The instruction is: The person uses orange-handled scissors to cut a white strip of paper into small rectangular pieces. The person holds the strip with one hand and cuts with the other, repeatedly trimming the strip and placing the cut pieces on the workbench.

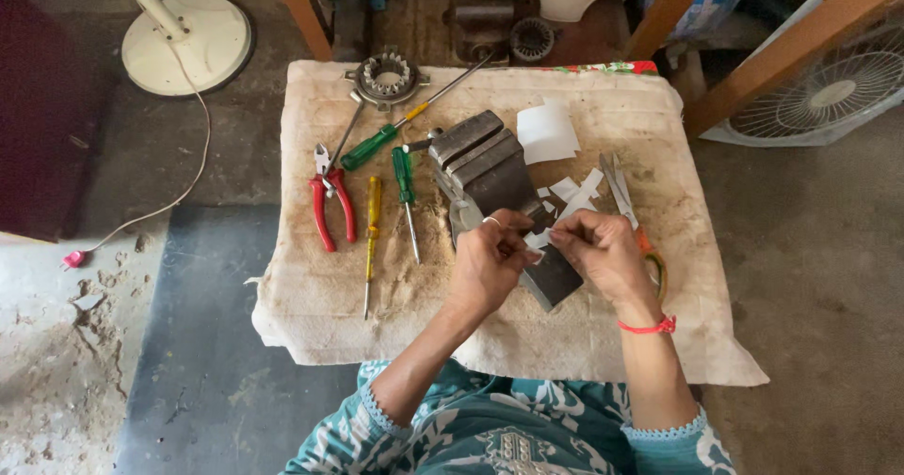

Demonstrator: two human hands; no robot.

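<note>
Off to the far left on the concrete floor there's a white fan base [188, 42] with its cord trailing down. On the beige cloth [311, 305], red-handled pliers [330, 202] lie first, then a yellow screwdriver [373, 221], two green screwdrivers [404, 178], and a toothed metal ring [386, 77] up top. Dead center sits a grey metal block [485, 169], tilted. The left hand [490, 263] and right hand [603, 254] meet just in front of it, fingertips of both pinched shut on a small white paper strip [537, 240]. More white paper scraps [546, 131] lie near, scissors [626, 207] just behind the right hand. Fan grille [829, 89] at far right.
</note>
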